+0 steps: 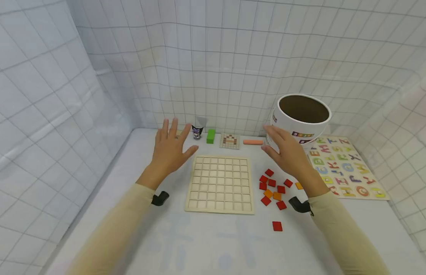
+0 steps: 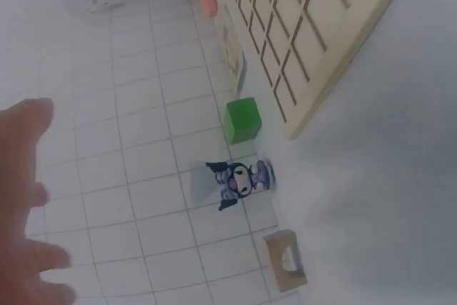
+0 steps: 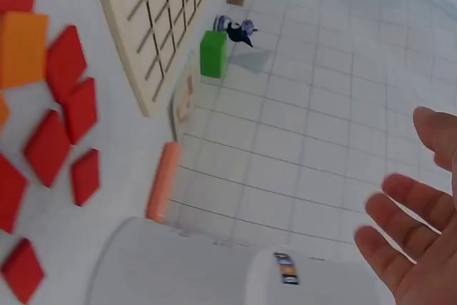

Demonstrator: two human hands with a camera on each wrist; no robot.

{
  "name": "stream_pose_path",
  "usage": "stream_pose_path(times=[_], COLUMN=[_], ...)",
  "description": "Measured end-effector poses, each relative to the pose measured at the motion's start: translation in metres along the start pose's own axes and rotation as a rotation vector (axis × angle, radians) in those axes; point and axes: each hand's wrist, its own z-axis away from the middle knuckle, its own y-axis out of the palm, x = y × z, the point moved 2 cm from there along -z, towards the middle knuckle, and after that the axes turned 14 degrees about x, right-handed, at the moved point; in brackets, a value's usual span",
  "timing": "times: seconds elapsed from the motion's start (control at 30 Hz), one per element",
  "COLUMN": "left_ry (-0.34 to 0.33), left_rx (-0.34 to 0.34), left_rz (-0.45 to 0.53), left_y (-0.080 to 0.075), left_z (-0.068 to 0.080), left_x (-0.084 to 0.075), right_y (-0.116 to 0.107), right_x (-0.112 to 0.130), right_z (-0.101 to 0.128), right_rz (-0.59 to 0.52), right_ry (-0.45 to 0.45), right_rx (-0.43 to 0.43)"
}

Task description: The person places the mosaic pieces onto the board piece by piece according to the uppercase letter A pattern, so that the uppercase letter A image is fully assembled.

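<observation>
My left hand point(image 1: 169, 150) hovers beyond the left edge of a pale wooden grid board point(image 1: 221, 185), its fingers spread and holding nothing. To the right, my right hand point(image 1: 286, 152) is raised in front of a white tub point(image 1: 295, 129) with a dark inside; its fingers are extended and nothing is in them. Several red square tiles point(image 1: 281, 189) and a few orange tiles point(image 1: 277, 196) lie scattered between the board and my right wrist. In the left wrist view, a small dark-eared figurine point(image 2: 239, 180) and a green block point(image 2: 243, 119) stand by the wall.
A small patterned card point(image 1: 229, 141) and an orange-pink stick point(image 1: 253, 142) lie along the back wall. An arched wooden block point(image 2: 285, 260) is beside the figurine. On the right, a letter puzzle board point(image 1: 347, 168) lies partly behind the tub. Gridded white sheeting point(image 1: 213, 68) encloses the back and sides.
</observation>
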Motion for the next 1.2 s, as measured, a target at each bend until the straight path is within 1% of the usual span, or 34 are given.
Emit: stream_pose_path(times=[0.03,0.07,0.13,0.2,0.23,0.3,0.4,0.5,0.6,0.7,0.8,1.0,1.13,1.2], left_ry=[0.04,0.081,0.165,0.227,0.243,0.245,0.228,0.219,0.208,0.197,0.204,0.199,0.188,0.187], left_rx=[0.026,0.06,0.146,0.232,0.268,0.322,0.347,0.364,0.388,0.399,0.401,0.441,0.459,0.458], left_rz=[0.008,0.01,-0.006,-0.011,-0.007,0.005,0.039,0.063,0.084,0.091,0.096,0.113,0.116,0.118], left_y=[0.004,0.009,0.02,0.033,0.037,0.046,0.055,0.062,0.066,0.07,0.072,0.074,0.076,0.077], left_z=[0.01,0.021,0.044,0.065,0.075,0.091,0.103,0.108,0.11,0.11,0.107,0.101,0.101,0.102], left_x=[0.001,0.002,0.003,0.003,0.003,0.003,-0.001,-0.006,-0.009,-0.01,-0.01,-0.011,-0.01,-0.01], right_y=[0.004,0.008,0.019,0.032,0.037,0.047,0.059,0.068,0.075,0.081,0.086,0.089,0.091,0.092], right_x=[-0.003,-0.008,-0.024,-0.042,-0.051,-0.064,-0.076,-0.077,-0.075,-0.074,-0.075,-0.075,-0.074,-0.072], right_z=[0.007,0.014,0.024,0.032,0.034,0.037,0.038,0.036,0.031,0.028,0.027,0.026,0.023,0.022], right_rz=[-0.079,-0.163,-0.324,-0.47,-0.525,-0.633,-0.735,-0.761,-0.753,-0.759,-0.744,-0.677,-0.622,-0.597], right_ry=[-0.012,-0.001,0.076,0.18,0.233,0.329,0.42,0.475,0.504,0.527,0.538,0.548,0.537,0.513], right_rx=[0.039,0.084,0.186,0.281,0.325,0.406,0.495,0.54,0.559,0.573,0.578,0.569,0.563,0.569])
